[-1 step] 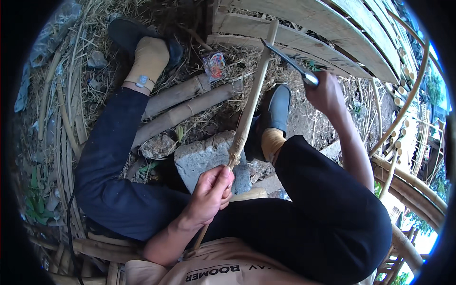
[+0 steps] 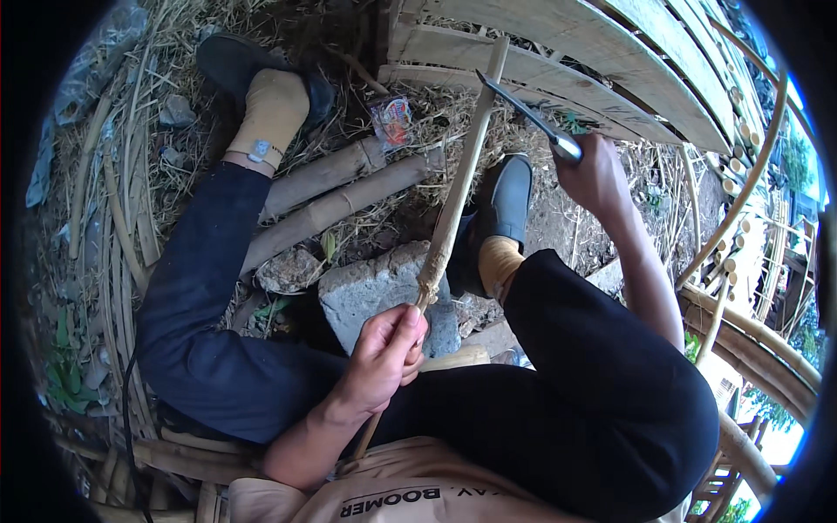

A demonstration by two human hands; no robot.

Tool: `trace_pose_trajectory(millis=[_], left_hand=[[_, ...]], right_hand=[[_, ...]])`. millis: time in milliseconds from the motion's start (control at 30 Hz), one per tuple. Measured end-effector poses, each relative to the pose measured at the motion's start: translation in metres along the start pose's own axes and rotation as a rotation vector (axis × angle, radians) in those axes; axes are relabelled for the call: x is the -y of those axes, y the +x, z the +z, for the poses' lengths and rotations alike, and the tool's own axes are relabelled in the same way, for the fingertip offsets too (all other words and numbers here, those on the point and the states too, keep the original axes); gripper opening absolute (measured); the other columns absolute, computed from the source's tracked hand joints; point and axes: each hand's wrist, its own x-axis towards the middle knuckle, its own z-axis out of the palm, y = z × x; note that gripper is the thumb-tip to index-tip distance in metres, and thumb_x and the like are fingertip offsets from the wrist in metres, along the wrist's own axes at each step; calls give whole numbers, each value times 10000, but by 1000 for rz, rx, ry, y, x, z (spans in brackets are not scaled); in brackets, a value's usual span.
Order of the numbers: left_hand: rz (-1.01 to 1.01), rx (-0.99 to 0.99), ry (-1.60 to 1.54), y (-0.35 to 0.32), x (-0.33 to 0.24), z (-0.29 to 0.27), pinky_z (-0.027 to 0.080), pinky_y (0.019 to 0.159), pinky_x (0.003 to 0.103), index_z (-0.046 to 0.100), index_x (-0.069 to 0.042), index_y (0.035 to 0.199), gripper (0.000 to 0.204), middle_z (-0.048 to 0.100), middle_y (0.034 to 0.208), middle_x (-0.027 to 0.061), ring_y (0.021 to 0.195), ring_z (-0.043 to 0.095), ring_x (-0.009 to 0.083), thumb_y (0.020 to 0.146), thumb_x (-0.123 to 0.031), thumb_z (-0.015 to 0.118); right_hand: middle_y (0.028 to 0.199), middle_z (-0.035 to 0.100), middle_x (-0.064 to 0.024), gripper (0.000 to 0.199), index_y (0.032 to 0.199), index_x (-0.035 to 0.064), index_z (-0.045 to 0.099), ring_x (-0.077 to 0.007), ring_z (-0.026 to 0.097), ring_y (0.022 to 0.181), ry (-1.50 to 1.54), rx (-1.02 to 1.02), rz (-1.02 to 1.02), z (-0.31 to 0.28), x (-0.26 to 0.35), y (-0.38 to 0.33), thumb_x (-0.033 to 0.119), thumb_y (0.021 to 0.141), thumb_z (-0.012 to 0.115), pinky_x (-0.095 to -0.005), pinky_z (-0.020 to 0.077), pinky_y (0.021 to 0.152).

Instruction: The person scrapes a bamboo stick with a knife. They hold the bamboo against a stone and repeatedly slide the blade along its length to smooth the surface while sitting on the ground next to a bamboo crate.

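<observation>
The bamboo stick's [image 2: 453, 209] lower end hides behind the left hand [image 2: 384, 357].

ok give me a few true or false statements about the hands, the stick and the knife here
1. The left hand grips the bamboo stick near its lower end. True.
2. The right hand is empty. False: it holds a knife, blade raised beside the stick.
3. The stick lies flat on the ground. False: it is held slanting, its far end up near the bamboo slats.
4. A grey stone block sits between the legs. True.
5. Both feet are bare. False: both wear dark shoes.
</observation>
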Motion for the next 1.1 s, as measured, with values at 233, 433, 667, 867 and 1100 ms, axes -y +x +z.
trace_pose_trajectory(millis=[233,433,667,867,1100], left_hand=[[-20,22,-34,1,1,-5,172,401,206,451,-114,862,329,278,609,-89,457,205,8,1119,-314,399],[-152,165,-239,4,-3,-9,164,405,207,442,-125,876,336,259,608,-88,462,188,13,1120,-346,380],[-120,170,-160,3,1,-7,156,401,210,421,-137,864,351,256,607,-85,458,183,13,1120,-371,369],[-105,162,-140,3,0,-6,151,396,210,414,-141,861,350,256,607,-84,453,180,11,1121,-370,366],[-180,109,-105,3,11,-4,161,398,204,410,-149,848,343,266,613,-86,458,188,10,1121,-354,380]], right_hand=[[713,676,-230,154,822,21,728,-408,693,719,97,194,-104,-5,27,-30,169,787,706,-472,559,718],[660,643,-219,149,786,38,717,-417,666,672,138,218,-267,6,32,-44,153,697,685,-479,552,676],[678,656,-220,143,774,53,735,-410,670,674,118,105,-243,11,35,-44,171,706,691,-473,550,662],[658,661,-204,134,796,59,748,-391,680,630,34,50,-247,7,35,-37,164,752,679,-477,558,643],[723,680,-235,167,836,23,734,-408,696,716,-167,27,-37,1,-15,-14,106,732,633,-485,565,718]])
